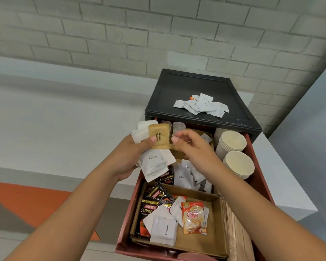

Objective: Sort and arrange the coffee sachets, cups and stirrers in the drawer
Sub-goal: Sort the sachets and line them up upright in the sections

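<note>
Left hand (134, 153) grips sachet bundle (153, 159), brown sugar on top, over open drawer (128, 213). Right hand (190, 147) curled beside it, can't tell if grasping anything. Cups (233, 146) at drawer's right edge.

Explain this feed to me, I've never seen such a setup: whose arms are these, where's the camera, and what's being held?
No machine: these are a person's bare arms, filmed by one wide-angle camera worn on their head. The left hand grips a fan of sachets, a brown paper sugar sachet on top, a white Cream sachet below. The right hand hovers beside the brown one, fingers curled; contact is unclear. Beneath is an open red drawer with two stacks of beige paper cups, wooden stirrers along its right side, and a cardboard tray of black Kopiko sachets and an orange Coffee-mate sachet. A pile of small white sachets lies on the black cabinet top.
</note>
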### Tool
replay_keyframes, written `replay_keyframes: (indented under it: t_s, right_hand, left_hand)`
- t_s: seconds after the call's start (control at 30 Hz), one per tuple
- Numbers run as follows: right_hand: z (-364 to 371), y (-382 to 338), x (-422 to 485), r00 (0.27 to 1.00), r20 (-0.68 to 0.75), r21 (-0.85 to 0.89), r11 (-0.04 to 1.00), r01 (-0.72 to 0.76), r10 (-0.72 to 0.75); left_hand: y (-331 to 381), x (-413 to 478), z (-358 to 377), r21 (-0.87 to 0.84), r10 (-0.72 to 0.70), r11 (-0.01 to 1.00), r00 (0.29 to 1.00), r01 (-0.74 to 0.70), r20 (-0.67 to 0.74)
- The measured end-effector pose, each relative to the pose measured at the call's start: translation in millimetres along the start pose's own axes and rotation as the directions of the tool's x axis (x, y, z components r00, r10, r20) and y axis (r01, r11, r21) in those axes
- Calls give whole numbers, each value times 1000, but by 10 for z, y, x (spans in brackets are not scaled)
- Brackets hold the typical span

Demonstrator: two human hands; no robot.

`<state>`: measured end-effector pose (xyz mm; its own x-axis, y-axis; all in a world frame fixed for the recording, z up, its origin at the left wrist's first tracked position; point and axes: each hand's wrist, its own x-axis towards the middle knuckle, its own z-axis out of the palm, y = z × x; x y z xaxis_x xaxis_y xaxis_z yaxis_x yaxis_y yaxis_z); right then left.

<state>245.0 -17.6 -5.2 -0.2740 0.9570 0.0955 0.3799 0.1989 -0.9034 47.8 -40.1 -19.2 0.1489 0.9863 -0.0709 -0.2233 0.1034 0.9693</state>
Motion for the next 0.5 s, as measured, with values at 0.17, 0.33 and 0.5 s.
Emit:
replay_keyframes:
  t_s: [0.17,0.33,0.5]
  right_hand:
    - [41,-116,33,996,-77,54,998,46,-41]
    - [-70,11,105,978,-184,282,958,-43,99]
    - [-180,335,310,906,-331,166,961,-220,265]
  left_hand:
    - [-18,-24,150,-8,-31,999,995,32,98]
    - [-36,-28,138,-30,-44,999,998,45,36]
    - [-39,-15,69,-78,-39,996,997,35,-60]
